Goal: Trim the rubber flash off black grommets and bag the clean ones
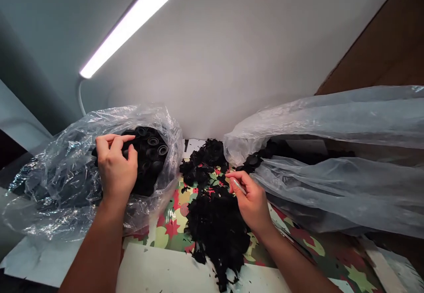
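My left hand (116, 162) is at the mouth of a clear plastic bag (62, 178) on the left, over black ring-shaped rubber parts (152, 154). Its fingers are curved, with the thumb apart from them, and I see nothing held between them. My right hand (251, 198) is closed around a slim pale stick-like tool (239, 186), most of it hidden in the grip. Below and left of this hand lies a heap of black rubber scraps (217, 231). A smaller pile of black scraps (202, 162) sits behind it, near the wall.
A second clear plastic bag (331, 187) lies open on the right, with black pieces inside. Under the piles is a camouflage-patterned table cover (168, 226), with a white board (149, 266) at the front edge. A lit tube lamp (132, 28) slants overhead before the wall.
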Demonstrator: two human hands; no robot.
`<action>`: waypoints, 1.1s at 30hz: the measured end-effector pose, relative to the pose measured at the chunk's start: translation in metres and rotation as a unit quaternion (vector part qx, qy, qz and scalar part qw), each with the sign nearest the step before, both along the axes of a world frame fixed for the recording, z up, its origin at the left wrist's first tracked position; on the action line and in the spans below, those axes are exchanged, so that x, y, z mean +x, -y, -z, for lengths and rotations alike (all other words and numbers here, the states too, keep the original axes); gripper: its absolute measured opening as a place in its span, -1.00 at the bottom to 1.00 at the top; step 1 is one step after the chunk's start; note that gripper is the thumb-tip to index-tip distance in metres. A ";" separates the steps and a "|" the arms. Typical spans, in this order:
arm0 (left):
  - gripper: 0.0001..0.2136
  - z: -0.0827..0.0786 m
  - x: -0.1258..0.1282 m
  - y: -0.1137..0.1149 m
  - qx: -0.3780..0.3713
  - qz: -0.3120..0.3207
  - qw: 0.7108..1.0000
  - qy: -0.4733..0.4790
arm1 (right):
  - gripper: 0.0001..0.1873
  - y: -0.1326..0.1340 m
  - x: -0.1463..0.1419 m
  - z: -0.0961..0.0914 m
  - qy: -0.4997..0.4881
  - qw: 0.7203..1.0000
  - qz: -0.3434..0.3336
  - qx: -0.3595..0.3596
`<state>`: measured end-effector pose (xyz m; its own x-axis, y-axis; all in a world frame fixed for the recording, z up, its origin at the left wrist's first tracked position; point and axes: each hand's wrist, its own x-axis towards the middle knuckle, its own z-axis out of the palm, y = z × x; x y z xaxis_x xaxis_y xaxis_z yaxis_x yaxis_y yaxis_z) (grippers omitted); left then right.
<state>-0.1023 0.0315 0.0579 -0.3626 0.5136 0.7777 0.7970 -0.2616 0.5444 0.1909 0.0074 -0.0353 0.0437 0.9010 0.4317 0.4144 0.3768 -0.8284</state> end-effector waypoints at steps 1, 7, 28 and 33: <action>-0.83 0.000 -0.001 -0.001 0.015 0.021 0.999 0.047 | -0.76 0.000 0.000 0.001 0.000 1.000 0.001 -0.002; -0.88 -0.011 0.005 0.002 -0.013 0.313 0.803 0.508 | -0.69 0.000 0.002 0.005 0.004 1.000 -0.003 -0.007; -0.90 0.014 -0.003 -0.006 -0.049 -0.024 0.991 -0.122 | -0.78 0.003 -0.011 0.005 0.151 0.977 -0.148 -0.013; -0.81 0.007 0.033 0.005 -0.077 0.094 0.982 -0.145 | -0.66 0.004 -0.014 0.004 0.323 0.920 -0.221 -0.033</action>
<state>-0.0695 0.0263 0.0509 -0.0248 0.6701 0.7419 0.8697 -0.3515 0.3466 0.1765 0.0033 -0.0394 -0.5788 0.7948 0.1825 0.6472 0.5838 -0.4902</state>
